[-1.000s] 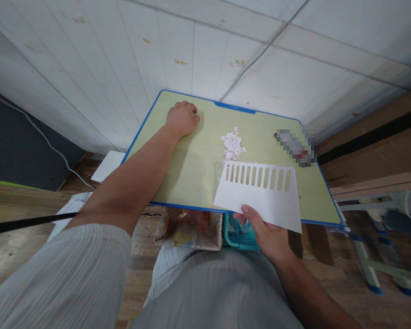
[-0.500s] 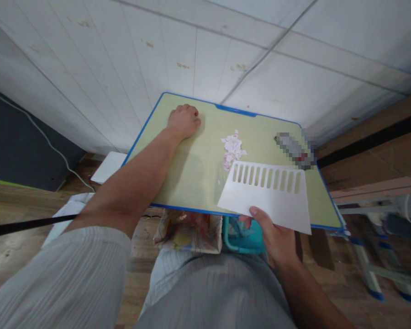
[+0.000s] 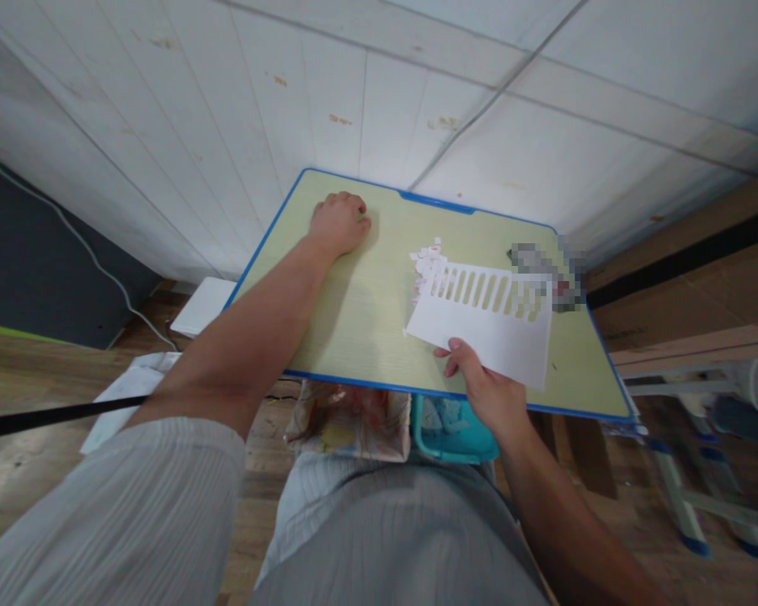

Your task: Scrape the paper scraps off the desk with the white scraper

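Note:
A white sheet of paper or card (image 3: 480, 341) with a row of long slots along its far edge is pinched in my right hand (image 3: 489, 387), thumb on top. It is over the right part of the pale green tabletop (image 3: 354, 328) and covers part of a heap of small white and pink paper scraps (image 3: 426, 261). My left hand (image 3: 339, 223) rests on the tabletop near the far left corner, its fingers curled. What it holds, if anything, is hidden.
A pixelated elongated object (image 3: 536, 269) lies at the table's right side, partly behind the sheet. Below the front edge are a turquoise basket (image 3: 458, 459) and a patterned box or bag (image 3: 354, 450). The white panelled wall (image 3: 328, 84) borders the far edge; cardboard (image 3: 682, 252) stands at right.
My right hand has moved the slotted sheet forward and slightly left, so it now covers part of the scraps and overlaps the pixelated object. My left hand stays in place.

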Tool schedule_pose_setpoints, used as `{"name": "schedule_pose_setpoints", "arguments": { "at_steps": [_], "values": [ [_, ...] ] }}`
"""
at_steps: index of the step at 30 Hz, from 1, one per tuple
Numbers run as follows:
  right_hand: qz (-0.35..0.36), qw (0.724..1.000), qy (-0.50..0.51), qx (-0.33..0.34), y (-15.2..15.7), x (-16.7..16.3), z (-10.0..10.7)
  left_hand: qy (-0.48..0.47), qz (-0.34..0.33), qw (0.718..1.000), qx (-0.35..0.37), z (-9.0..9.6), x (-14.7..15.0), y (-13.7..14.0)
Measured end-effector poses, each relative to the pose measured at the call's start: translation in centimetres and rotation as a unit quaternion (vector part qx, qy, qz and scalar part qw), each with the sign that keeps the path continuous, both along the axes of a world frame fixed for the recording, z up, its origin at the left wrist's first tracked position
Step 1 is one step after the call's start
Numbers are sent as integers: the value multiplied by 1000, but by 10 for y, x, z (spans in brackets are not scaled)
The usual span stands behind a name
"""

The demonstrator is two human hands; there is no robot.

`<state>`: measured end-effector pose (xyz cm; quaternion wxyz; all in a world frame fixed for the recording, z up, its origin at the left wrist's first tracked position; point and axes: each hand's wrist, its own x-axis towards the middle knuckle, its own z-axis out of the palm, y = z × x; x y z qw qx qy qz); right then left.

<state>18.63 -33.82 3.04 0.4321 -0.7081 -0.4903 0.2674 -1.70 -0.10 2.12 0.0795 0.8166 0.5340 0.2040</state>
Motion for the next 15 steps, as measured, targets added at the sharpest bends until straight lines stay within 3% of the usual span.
{"name": "schedule_pose_setpoints", "arguments": {
  "at_steps": [15],
  "values": [
    [11,997,71,0,-41,-9,4,-11,1,1000,-1,-2,0,3]
  ]
}}
